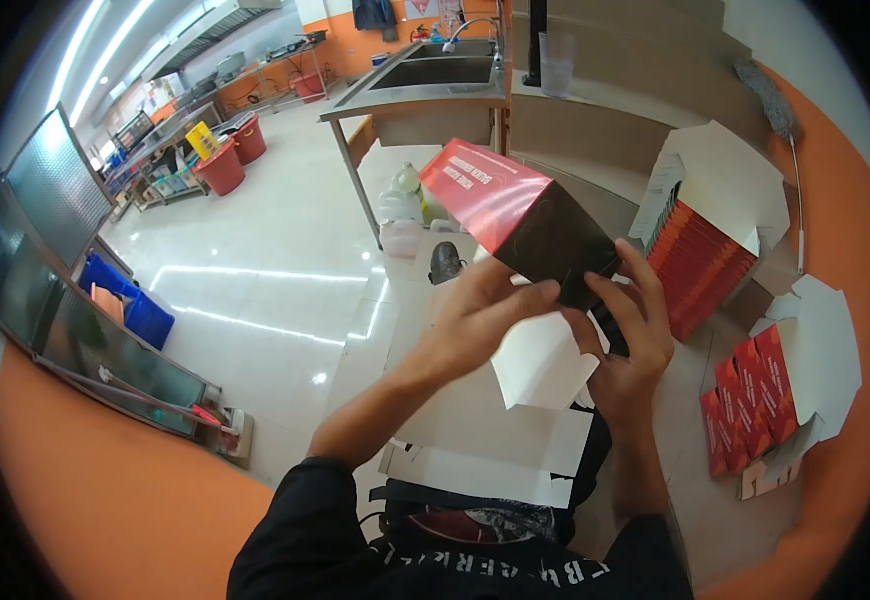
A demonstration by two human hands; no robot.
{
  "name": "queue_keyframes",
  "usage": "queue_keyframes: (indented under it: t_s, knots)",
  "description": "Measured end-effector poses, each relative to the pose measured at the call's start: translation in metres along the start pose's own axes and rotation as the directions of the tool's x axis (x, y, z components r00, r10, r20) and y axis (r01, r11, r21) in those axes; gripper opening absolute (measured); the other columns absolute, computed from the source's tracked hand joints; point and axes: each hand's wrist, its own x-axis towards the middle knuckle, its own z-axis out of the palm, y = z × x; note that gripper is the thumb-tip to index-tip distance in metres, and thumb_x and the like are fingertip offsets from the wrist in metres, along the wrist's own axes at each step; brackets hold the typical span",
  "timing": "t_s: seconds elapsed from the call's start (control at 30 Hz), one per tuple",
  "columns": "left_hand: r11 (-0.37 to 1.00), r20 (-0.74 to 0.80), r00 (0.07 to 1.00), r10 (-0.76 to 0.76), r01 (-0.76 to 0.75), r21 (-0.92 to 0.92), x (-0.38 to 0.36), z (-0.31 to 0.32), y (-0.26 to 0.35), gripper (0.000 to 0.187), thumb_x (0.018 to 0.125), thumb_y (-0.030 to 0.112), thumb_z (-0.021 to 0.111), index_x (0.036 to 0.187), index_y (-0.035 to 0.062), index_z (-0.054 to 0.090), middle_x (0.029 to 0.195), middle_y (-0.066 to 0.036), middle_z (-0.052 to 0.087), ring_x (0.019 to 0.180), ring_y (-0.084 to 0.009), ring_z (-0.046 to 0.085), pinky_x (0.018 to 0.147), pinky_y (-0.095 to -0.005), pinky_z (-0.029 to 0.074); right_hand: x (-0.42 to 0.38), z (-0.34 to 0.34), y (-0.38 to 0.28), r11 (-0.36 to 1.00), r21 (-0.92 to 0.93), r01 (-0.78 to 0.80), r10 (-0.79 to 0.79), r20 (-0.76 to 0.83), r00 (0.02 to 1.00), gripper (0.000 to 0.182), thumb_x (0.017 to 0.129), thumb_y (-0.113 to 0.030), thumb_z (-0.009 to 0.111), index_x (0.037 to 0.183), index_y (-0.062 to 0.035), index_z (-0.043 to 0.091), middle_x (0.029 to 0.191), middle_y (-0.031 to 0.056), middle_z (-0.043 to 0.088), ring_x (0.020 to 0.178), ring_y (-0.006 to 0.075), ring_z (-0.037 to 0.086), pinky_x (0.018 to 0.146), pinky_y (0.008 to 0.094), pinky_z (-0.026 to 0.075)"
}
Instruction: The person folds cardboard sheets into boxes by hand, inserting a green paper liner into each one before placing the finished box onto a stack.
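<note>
both your left hand (475, 315) and right hand (630, 320) pinch the red-and-black carton (520, 220), angled toward eleven o'clock; looks light, thin card, crushable, so grip the folded edges.

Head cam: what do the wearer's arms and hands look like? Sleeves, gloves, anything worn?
Both hands are bare: no gloves, and no rings or watch that I can make out on the left hand or right hand. The forearms are bare too. A black sleeve ends near the left elbow; the black top carries white lettering across the chest.
</note>
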Motion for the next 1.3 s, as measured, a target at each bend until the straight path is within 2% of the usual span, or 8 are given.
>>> queue_keyframes:
  t_s: [0.23,0.37,0.5,0.67,0.7,1.03,1.2,1.3]
  knots:
    - [0.913,0.065,0.988,0.138,-0.152,0.380,0.000,-0.009,0.015,0.031,0.087,0.009,0.066,0.117,0.0011,0.059,0.113,-0.010,0.063,0.108,-0.0208,0.060,0.092,-0.0310,0.047,0.018,-0.012,0.008,0.996,0.085,-0.005,0.002,0.030,1.000,0.055,0.069,-0.013,0.080,0.117,-0.0055,0.057,0.127,0.0136,0.056,0.101,0.0305,0.059,0.077,0.0345,0.049]
    - [0.057,0.414,0.766,0.491,-0.503,0.863,0.001,-0.037,0.026,0.037,0.073,0.004,0.073,0.108,0.0032,0.061,0.112,-0.014,0.062,0.116,-0.0304,0.057,0.099,-0.0406,0.045,0.030,-0.040,0.054,0.805,0.430,-0.409,0.393,0.130,0.910,0.049,0.069,-0.009,0.079,0.113,0.0007,0.060,0.115,0.0121,0.061,0.081,0.0124,0.057,0.069,0.0273,0.047]
    - [-0.351,0.674,0.739,-0.007,-0.633,0.690,0.005,-0.050,0.053,0.032,0.070,0.002,0.071,0.101,0.0103,0.065,0.116,-0.004,0.064,0.126,-0.0231,0.050,0.114,-0.0501,0.028,0.030,-0.071,0.112,0.575,0.518,-0.633,0.481,0.412,0.774,0.050,0.079,-0.023,0.073,0.118,0.0040,0.056,0.101,0.0117,0.064,0.081,0.0127,0.061,0.071,0.0262,0.049]
    - [-0.349,0.747,0.655,-0.115,-0.731,0.587,0.012,-0.069,0.049,0.024,0.072,0.009,0.074,0.095,0.0103,0.066,0.109,-0.003,0.064,0.124,-0.0220,0.050,0.109,-0.0475,0.036,0.021,-0.058,0.115,0.313,0.677,-0.666,0.566,0.430,0.703,0.048,0.090,-0.031,0.062,0.123,0.0015,0.052,0.113,0.0142,0.062,0.089,0.0171,0.064,0.077,0.0307,0.054]
    - [-0.347,0.762,0.637,-0.119,-0.745,0.569,0.014,-0.071,0.050,0.022,0.073,0.011,0.075,0.094,0.0101,0.066,0.107,-0.003,0.064,0.124,-0.0219,0.049,0.108,-0.0469,0.037,0.029,-0.045,0.127,0.032,0.763,-0.646,0.497,0.548,0.673,0.044,0.096,-0.031,0.053,0.124,0.0020,0.049,0.119,0.0157,0.060,0.095,0.0182,0.063,0.078,0.0312,0.055]
    - [0.038,0.461,0.829,-0.316,-0.474,0.879,-0.018,-0.103,0.007,0.046,0.074,0.025,0.077,0.114,0.0121,0.059,0.142,-0.011,0.043,0.134,-0.0330,0.036,0.110,-0.0474,0.031,-0.053,-0.012,0.098,0.481,0.489,-0.727,0.737,0.224,0.638,0.046,0.100,-0.038,0.044,0.123,0.0017,0.054,0.115,0.0106,0.062,0.103,0.0167,0.059,0.089,0.0301,0.046]
    - [-0.230,0.484,0.809,-0.333,-0.568,0.790,-0.028,-0.115,-0.016,0.017,0.079,0.014,0.071,0.094,0.0079,0.065,0.115,-0.007,0.062,0.120,-0.0301,0.052,0.098,-0.0431,0.044,-0.064,-0.015,0.093,0.493,0.517,-0.700,0.752,0.152,0.642,0.049,0.100,-0.040,0.043,0.125,0.0013,0.054,0.119,0.0131,0.060,0.108,0.0195,0.057,0.096,0.0317,0.043]
    - [0.039,0.295,0.901,-0.320,-0.298,0.954,-0.018,-0.115,-0.006,0.006,0.080,0.007,0.067,0.085,0.0045,0.065,0.091,-0.005,0.067,0.093,-0.0278,0.064,0.079,-0.0378,0.052,-0.047,-0.029,0.071,0.661,0.485,-0.573,0.674,-0.049,0.737,0.038,0.098,-0.024,0.051,0.124,0.0025,0.054,0.122,0.0164,0.058,0.109,0.0227,0.057,0.094,0.0311,0.044]
